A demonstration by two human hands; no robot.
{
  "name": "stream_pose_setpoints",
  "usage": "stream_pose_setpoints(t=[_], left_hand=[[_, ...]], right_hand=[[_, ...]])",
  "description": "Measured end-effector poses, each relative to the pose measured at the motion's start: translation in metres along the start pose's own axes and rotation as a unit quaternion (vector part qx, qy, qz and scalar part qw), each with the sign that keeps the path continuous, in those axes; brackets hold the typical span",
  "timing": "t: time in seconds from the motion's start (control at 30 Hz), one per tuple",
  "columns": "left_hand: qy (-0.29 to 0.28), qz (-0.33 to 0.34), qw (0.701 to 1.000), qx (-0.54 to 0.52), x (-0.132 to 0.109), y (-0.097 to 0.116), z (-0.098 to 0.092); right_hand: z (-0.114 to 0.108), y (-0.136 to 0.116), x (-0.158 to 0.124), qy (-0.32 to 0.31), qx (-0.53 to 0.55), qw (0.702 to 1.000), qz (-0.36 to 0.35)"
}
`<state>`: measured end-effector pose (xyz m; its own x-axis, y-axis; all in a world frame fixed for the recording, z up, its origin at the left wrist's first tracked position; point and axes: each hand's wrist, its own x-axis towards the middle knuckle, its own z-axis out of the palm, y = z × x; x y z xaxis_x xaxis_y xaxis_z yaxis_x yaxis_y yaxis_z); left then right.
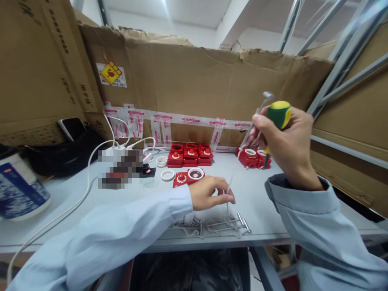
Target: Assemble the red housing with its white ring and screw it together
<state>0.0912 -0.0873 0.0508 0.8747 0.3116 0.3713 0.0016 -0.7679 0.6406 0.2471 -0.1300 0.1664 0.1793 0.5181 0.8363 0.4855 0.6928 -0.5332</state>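
My right hand point(283, 137) is raised over the table's right side, wrapped around a screwdriver point(279, 114) with a yellow and green handle, its shaft pointing down. Between the same hand's thumb and fingertips is a thin metal rod point(260, 108) with a wider end at the top. Low over the table, my left hand point(212, 192) pinches a thin whitish string point(227, 208), blurred where it crosses the fingers. Below that hand lie metal rods point(241, 220) tangled with pale strings. Just beyond it sits a red part point(182, 178) with a white ring point(196, 173) on it.
Red housings point(190, 155) stand at the back, with more red parts point(251, 157) to the right. Loose white rings point(167, 175) lie left of centre. A white cable point(88, 178) crosses the left side near a blue and white tub point(22, 186). Cardboard point(188, 85) walls the back.
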Motion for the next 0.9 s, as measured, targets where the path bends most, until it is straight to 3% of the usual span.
stream_pose_setpoints(t=[0.13, 0.27, 0.37, 0.5, 0.53, 0.63, 0.77, 0.9], left_hand=[[0.044, -0.07, 0.996, -0.035, -0.013, -0.003, -0.019], [0.047, -0.123, 0.99, -0.051, -0.027, -0.012, -0.033], [0.048, -0.153, 0.985, -0.066, -0.036, -0.019, -0.038], [0.043, -0.203, 0.975, -0.077, -0.046, -0.025, -0.04], [0.043, -0.208, 0.974, -0.079, -0.047, -0.025, -0.04], [0.041, -0.215, 0.972, -0.087, -0.046, -0.023, -0.036], [0.057, -0.196, 0.971, -0.122, -0.043, -0.021, -0.03], [0.062, -0.175, 0.96, -0.21, -0.047, -0.026, -0.028]], right_hand=[[-0.024, 0.025, 0.01, 0.112, -0.015, 0.994, -0.014], [-0.048, 0.059, 0.011, 0.153, -0.041, 0.986, 0.047], [-0.058, 0.085, 0.001, 0.044, -0.194, 0.969, 0.145], [-0.051, 0.119, -0.028, -0.101, -0.249, 0.941, 0.204], [-0.045, 0.127, -0.037, -0.213, -0.284, 0.91, 0.213], [-0.027, 0.144, -0.06, -0.343, -0.292, 0.867, 0.216], [-0.008, 0.152, -0.079, -0.431, -0.312, 0.823, 0.2], [0.002, 0.147, -0.079, -0.45, -0.344, 0.806, 0.171]])
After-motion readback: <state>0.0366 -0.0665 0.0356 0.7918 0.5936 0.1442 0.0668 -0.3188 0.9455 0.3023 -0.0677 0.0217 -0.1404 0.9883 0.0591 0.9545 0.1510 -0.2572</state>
